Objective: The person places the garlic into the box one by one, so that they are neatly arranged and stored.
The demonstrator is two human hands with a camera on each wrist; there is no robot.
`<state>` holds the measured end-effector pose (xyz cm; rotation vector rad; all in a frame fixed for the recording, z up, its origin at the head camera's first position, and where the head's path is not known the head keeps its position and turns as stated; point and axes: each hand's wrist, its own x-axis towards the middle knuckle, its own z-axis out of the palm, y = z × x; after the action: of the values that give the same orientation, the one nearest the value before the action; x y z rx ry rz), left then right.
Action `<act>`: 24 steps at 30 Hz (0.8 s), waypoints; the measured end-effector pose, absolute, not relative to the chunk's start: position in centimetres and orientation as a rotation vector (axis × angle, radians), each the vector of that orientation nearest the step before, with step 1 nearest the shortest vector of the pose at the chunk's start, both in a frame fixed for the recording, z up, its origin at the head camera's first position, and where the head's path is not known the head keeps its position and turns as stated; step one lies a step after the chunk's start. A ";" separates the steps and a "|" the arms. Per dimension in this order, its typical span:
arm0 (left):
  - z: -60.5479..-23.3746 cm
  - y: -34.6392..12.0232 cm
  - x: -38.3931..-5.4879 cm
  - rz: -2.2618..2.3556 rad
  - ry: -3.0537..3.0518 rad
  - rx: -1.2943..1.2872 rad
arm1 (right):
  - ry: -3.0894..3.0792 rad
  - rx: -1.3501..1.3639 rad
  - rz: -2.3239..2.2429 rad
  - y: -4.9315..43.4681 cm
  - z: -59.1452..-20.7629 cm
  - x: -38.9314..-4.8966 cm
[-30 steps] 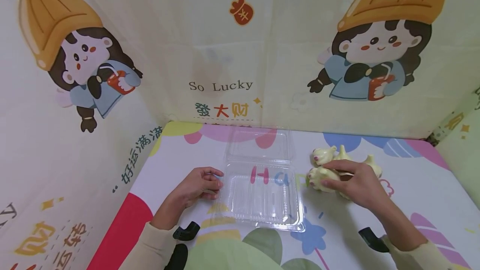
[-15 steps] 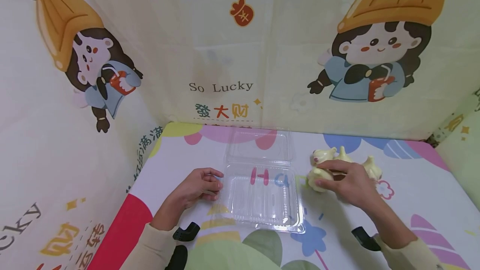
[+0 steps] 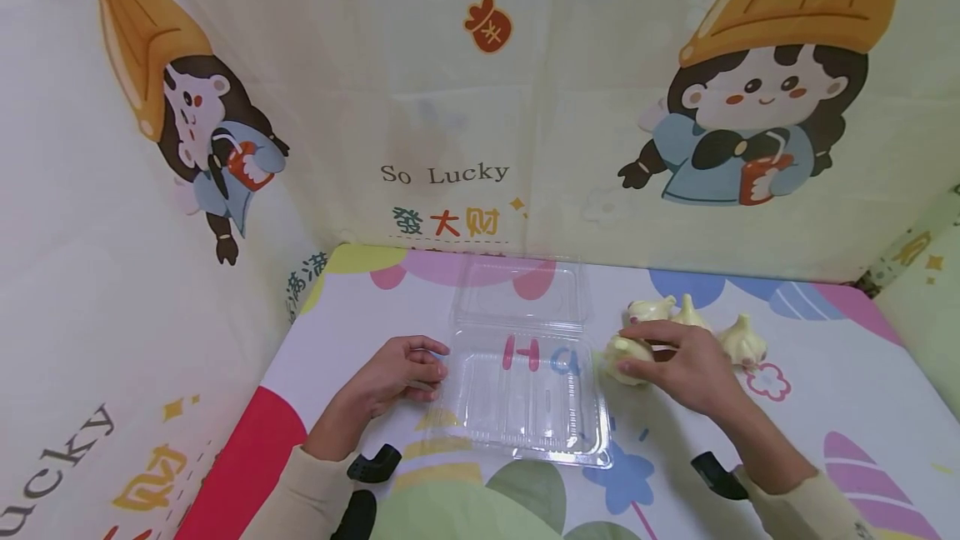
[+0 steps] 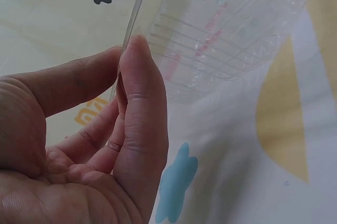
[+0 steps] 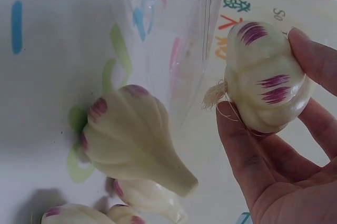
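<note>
My right hand [image 3: 686, 369] holds a garlic bulb [image 3: 625, 358] between thumb and fingers, close to the right edge of the clear plastic box [image 3: 525, 448]. Purple streaks and a tuft of roots show on this held garlic bulb [image 5: 266, 82] in the right wrist view. The box lies on the table with its lid [image 3: 517, 290] folded back. At the box's left side is my left hand [image 3: 397, 369]; in the left wrist view, the thumb and fingers of the left hand [image 4: 105, 124] pinch the thin rim of the plastic box [image 4: 210, 45].
Behind the right hand lie more garlic bulbs, among them one at the back [image 3: 649, 308] and one to the right [image 3: 742, 342]. A printed cloth covers the table [image 3: 682, 473]. Cartoon-printed sheets [image 3: 570, 107] rise at the back and on both sides.
My right hand has moved left with the garlic bulb, away from the other bulbs and closer to the plastic box. The left hand keeps its place at the box's left edge.
</note>
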<state>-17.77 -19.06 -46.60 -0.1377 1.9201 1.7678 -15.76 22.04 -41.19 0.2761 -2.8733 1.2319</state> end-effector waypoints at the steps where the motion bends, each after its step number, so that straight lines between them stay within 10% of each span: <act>1: -46.6 -19.1 -17.8 1.768 1.920 -0.137 | -2.871 0.282 1.236 22.0 -41.2 -15.8; 24: -46.8 -19.2 -17.9 1.769 1.910 -0.126 | -2.887 0.392 1.244 20.0 -41.3 -16.8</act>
<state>-17.92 -19.18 -46.84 -0.1256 1.9102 1.7686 -16.83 20.03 -41.33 0.3916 -2.8869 1.2437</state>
